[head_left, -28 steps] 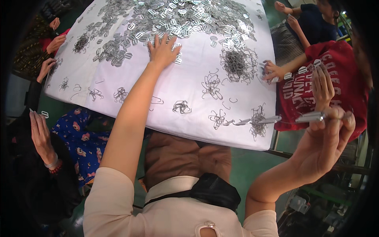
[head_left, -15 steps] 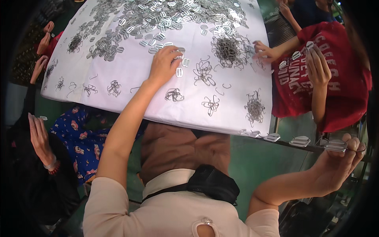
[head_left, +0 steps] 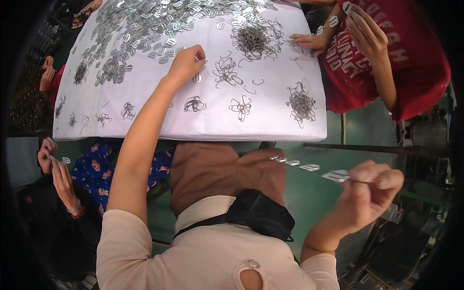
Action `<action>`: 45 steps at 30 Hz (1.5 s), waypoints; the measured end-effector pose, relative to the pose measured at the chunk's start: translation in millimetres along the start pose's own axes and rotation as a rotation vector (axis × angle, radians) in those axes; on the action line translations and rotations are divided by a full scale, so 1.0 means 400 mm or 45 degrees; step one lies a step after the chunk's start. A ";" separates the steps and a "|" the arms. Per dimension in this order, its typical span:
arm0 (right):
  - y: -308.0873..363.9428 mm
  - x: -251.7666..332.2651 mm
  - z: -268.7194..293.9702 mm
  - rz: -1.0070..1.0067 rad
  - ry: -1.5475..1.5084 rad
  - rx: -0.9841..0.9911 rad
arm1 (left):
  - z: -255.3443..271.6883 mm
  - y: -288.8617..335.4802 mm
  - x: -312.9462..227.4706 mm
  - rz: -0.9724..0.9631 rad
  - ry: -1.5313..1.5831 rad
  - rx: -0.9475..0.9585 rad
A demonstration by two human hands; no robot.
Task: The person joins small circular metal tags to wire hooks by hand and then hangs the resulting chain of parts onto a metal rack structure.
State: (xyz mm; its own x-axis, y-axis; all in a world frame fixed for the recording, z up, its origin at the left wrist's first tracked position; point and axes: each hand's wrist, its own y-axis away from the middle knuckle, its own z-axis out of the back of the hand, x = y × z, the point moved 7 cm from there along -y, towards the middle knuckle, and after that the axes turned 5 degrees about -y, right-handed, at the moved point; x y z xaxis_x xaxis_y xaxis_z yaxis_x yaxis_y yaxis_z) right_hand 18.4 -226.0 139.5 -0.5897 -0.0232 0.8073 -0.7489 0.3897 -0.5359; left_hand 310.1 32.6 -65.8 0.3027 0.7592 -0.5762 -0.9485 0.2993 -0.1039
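Note:
Over the white-covered table, my left hand (head_left: pixel 186 65) has its thumb and fingertips pinched together at the edge of a pile of flat metal slotted buckles (head_left: pixel 162 50). Whatever is between those fingertips is too small to make out. A single buckle (head_left: pixel 196 77) shows just below the hand. Off the table's near right corner, my right hand (head_left: pixel 365 195) is closed on the end of a chain of slotted buckles (head_left: pixel 309 167), which trails leftward in the air. A thin dark wire piece shows at the fingers of this hand, slightly blurred.
Bent wire hooks lie in a dense heap (head_left: pixel 253 41), a looser cluster (head_left: pixel 227 71) and a near-right pile (head_left: pixel 301 104), with smaller clusters along the near edge. A co-worker in a red shirt (head_left: pixel 401 67) sits at the right; another person's hands (head_left: pixel 63 179) are at the left.
My right hand has come left with the buckle chain, which now swings clear of the table edge. My left hand's fingers have drawn into a pinch. The whole view has shifted a little.

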 end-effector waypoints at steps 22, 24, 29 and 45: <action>0.096 -0.183 0.025 -0.260 -0.114 0.150 | -0.018 -0.033 -0.018 -0.225 -0.304 0.416; 0.106 -0.194 0.029 -0.256 -0.100 0.157 | -0.012 -0.034 0.003 -0.220 -0.281 0.391; 0.129 -0.220 0.044 -0.246 -0.089 0.146 | -0.006 -0.001 -0.032 -0.038 -0.326 0.353; 0.167 -0.301 0.001 -0.307 0.038 0.233 | -0.005 0.405 -0.457 0.174 1.248 0.094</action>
State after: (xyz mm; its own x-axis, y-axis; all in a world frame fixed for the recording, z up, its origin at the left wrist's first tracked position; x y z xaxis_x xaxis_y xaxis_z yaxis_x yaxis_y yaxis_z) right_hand 39.3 -197.6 6.6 -0.3814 -0.0665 0.9220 -0.9098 0.2037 -0.3617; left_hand 101.0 -58.9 21.1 -0.0518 -0.0137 -0.9986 -0.9512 0.3051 0.0452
